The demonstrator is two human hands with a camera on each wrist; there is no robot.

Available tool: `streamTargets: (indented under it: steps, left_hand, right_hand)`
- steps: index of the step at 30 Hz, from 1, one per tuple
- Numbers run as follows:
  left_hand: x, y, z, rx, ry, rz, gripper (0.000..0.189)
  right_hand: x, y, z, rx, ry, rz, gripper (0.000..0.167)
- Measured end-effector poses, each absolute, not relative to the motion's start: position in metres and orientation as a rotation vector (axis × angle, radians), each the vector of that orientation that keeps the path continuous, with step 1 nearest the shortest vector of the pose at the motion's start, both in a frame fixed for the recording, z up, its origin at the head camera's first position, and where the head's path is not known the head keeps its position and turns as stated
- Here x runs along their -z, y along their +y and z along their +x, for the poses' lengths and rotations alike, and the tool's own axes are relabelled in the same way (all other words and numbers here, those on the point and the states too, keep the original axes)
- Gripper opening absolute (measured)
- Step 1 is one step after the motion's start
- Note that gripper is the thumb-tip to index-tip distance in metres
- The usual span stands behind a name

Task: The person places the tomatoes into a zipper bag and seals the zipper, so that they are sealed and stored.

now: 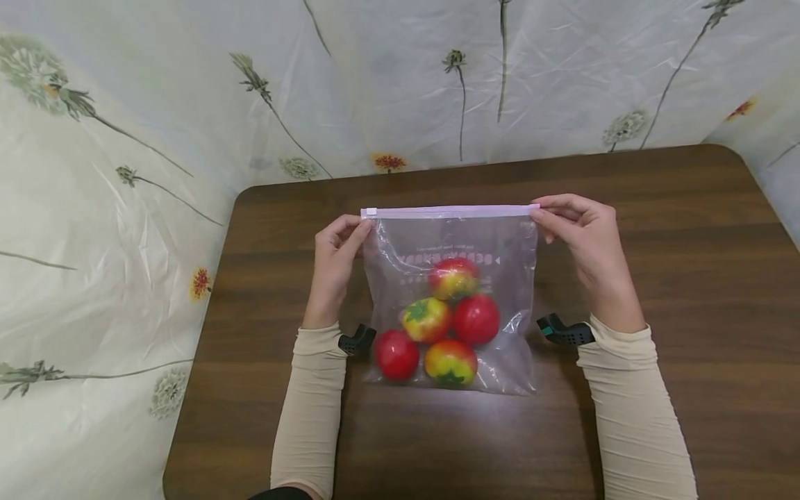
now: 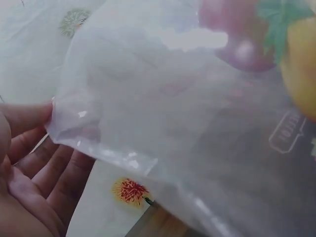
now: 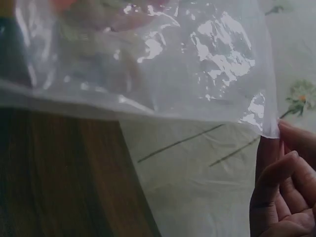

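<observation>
A clear slider zip bag [image 1: 400, 278] with a pale lilac zip strip [image 1: 450, 212] is spread between both hands. Its white slider [image 1: 371, 212] sits at the left end of the strip. Inside are several round red and red-yellow fruits, among them a plain red one [image 1: 476, 319] and a yellow one with a green leafy top [image 1: 427, 319]. My left hand [image 1: 337, 260] pinches the upper left corner between thumb and fingers. At the upper right corner, my right hand [image 1: 590, 243] pinches the strip's end. Both wrist views show fingertips gripping a bag corner.
Beneath the bag is a dark brown wooden table [image 1: 700, 292] with rounded far corners. A pale plastic sheet [image 1: 387, 83] printed with dandelions and orange flowers hangs behind it and along the left side. Black wrist cameras sit at both cuffs.
</observation>
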State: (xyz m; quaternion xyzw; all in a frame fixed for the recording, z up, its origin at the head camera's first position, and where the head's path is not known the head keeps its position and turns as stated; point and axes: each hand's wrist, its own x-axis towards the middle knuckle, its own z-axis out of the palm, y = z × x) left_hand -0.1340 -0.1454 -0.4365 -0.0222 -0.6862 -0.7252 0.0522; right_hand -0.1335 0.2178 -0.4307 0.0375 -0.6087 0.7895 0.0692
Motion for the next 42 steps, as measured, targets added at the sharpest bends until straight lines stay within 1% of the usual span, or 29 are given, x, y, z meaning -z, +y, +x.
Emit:
streamTargets:
  steps: [6,13,20,31,38,42]
  left_hand:
    - [0.434,-0.148,-0.134,2.200,-2.018,0.048,0.006]
    - [0.435,-0.145,-0.135,2.206,-1.962,0.054,0.007]
    - [0.432,-0.143,-0.134,2.181,-1.962,0.052,0.021]
    - [0.428,-0.137,-0.133,2.165,-1.909,0.083,0.017]
    - [0.427,-0.134,-0.132,2.141,-1.882,0.056,0.012]
    - [0.428,-0.130,-0.132,2.154,-1.861,0.054,0.008]
  right_hand:
    - [0.429,0.215,-0.135,-2.359,-1.724,0.076,0.017]
    - [0.425,0.211,-0.135,-2.337,-1.672,0.054,0.018]
    - [0.423,0.212,-0.135,-2.340,-1.680,0.027,0.020]
    - [0.421,0.214,-0.134,-2.322,-1.738,0.008,0.025]
    - [0.419,0.215,-0.133,-2.331,-1.738,0.014,0.024]
    - [0.421,0.216,-0.132,-2.387,-1.726,0.036,0.020]
